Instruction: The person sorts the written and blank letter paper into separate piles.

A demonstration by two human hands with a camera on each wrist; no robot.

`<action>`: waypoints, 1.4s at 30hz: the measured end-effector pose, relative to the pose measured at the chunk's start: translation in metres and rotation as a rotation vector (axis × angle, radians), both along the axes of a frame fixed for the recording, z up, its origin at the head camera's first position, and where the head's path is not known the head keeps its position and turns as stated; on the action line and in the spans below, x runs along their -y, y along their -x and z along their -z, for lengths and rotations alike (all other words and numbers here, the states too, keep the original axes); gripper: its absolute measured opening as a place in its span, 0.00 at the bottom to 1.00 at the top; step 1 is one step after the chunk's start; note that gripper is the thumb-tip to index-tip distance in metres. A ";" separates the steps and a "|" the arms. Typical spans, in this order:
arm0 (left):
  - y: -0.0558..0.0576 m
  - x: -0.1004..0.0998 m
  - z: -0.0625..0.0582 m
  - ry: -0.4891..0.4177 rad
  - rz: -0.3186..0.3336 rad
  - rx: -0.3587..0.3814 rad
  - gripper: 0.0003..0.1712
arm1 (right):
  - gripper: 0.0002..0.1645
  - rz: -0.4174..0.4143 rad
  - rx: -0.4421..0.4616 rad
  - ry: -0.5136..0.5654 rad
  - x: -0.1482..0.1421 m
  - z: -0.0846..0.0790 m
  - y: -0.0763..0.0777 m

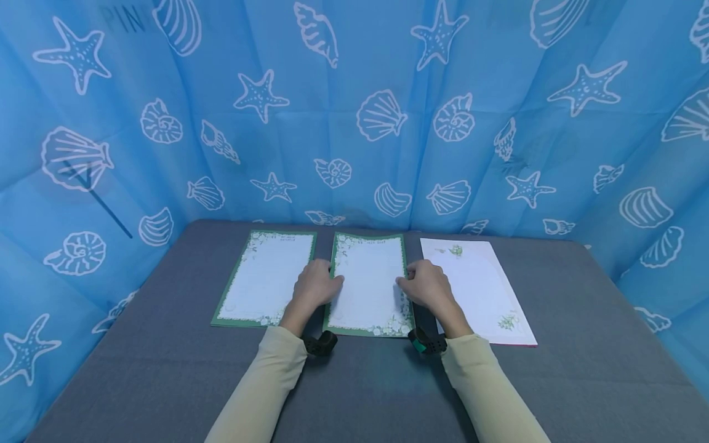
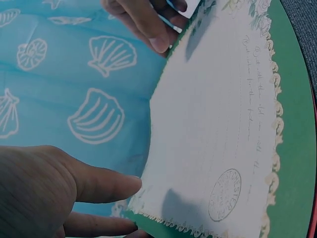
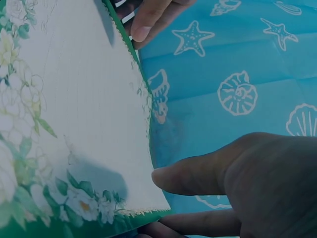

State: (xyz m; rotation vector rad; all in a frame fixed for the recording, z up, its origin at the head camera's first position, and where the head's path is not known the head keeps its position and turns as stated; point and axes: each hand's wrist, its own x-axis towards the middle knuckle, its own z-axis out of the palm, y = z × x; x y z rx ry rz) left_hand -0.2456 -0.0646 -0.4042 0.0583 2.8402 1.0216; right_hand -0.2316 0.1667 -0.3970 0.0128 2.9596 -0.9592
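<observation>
In the head view, a sheet of floral paper with a green border (image 1: pixel 368 286) is in the middle of the table, its far edge slightly bowed. My left hand (image 1: pixel 314 286) pinches its left edge, thumb on top and fingers underneath. On the opposite edge, my right hand (image 1: pixel 429 286) has the same kind of pinch. Both wrist views show the sheet curving between the hands. Handwritten lines and a round stamp (image 2: pixel 225 195) appear on it in the left wrist view, and white flowers (image 3: pixel 81 203) decorate it in the right wrist view.
A similar green-bordered sheet (image 1: pixel 268 277) lies to the left. On the right is a white sheet (image 1: pixel 479 292) with small green sprigs and a red edge beneath it. The dark grey tabletop (image 1: pixel 365 394) meets a blue shell-patterned curtain (image 1: pixel 343 92) behind.
</observation>
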 end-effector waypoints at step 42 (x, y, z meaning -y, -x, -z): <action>0.006 0.070 -0.030 -0.396 -0.069 -0.041 0.16 | 0.13 0.020 -0.153 0.576 0.019 -0.004 -0.001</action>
